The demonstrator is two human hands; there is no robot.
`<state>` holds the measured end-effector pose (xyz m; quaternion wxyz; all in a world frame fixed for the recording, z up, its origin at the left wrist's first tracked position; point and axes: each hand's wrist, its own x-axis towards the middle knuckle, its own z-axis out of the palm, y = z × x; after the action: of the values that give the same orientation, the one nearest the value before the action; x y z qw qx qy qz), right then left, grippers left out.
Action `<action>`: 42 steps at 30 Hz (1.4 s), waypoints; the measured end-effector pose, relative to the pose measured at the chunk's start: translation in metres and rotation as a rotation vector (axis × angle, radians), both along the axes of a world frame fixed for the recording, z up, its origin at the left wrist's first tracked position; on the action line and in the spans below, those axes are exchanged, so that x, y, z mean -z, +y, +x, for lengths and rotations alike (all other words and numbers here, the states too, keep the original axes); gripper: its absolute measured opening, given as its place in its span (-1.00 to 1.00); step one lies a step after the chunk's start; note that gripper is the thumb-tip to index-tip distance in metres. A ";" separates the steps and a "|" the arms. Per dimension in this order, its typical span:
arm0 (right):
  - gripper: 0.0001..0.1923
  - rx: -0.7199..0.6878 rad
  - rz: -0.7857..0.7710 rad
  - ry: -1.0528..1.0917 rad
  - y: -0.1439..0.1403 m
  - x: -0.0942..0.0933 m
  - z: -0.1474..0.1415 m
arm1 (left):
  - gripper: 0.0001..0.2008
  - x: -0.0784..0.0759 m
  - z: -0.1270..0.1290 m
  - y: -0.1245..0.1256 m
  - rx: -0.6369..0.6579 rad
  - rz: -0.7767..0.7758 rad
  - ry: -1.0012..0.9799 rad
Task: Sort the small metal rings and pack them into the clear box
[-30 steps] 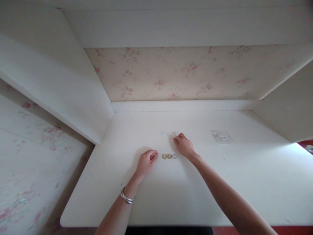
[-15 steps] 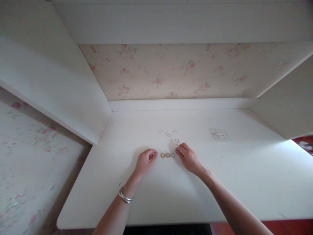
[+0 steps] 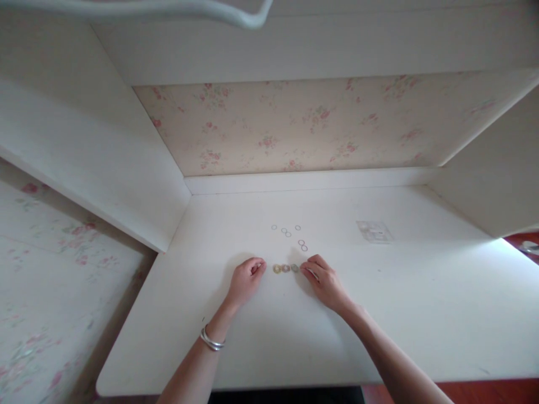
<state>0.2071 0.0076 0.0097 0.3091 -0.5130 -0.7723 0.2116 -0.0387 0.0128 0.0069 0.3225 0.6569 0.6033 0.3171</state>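
Note:
A short row of small coloured rings lies on the white desk: a yellowish ring, a brownish ring and a greenish ring. At the row's right end, my right hand has thumb and forefinger closed in a pinch beside the greenish ring. Whatever is between those fingertips is too small to make out. My left hand rests left of the yellowish ring, its fingers curled closed and their contents hidden. Several thin, pale rings lie behind the row, among them a touching reddish pair.
A clear plastic packet or box lies on the desk at the right. White side panels and a low back ledge enclose the desktop. A pale curved bar crosses the top of the view.
My right hand has drawn slightly toward me, level with the coloured row, uncovering the reddish ring pair. My left hand stays closed in nearly the same place. The view has tilted a little.

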 end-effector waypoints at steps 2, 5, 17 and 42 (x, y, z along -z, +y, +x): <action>-0.72 0.112 -0.012 0.106 -0.007 0.002 0.008 | -0.67 -0.001 0.001 0.003 -0.012 -0.024 -0.025; -0.71 0.290 -0.062 0.223 -0.020 0.010 0.020 | -0.70 -0.008 0.009 0.015 0.002 -0.010 -0.035; -0.64 0.398 -0.095 0.323 -0.020 0.022 0.026 | -0.74 -0.029 0.095 0.111 0.294 0.151 0.568; -0.69 0.342 -0.122 0.291 -0.023 0.018 0.027 | -0.79 -0.043 0.075 0.034 0.466 0.257 0.610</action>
<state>0.2341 -0.0156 -0.0082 0.4168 -0.6182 -0.6074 0.2740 0.0364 0.0467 0.0500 0.1073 0.8749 0.4617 0.0989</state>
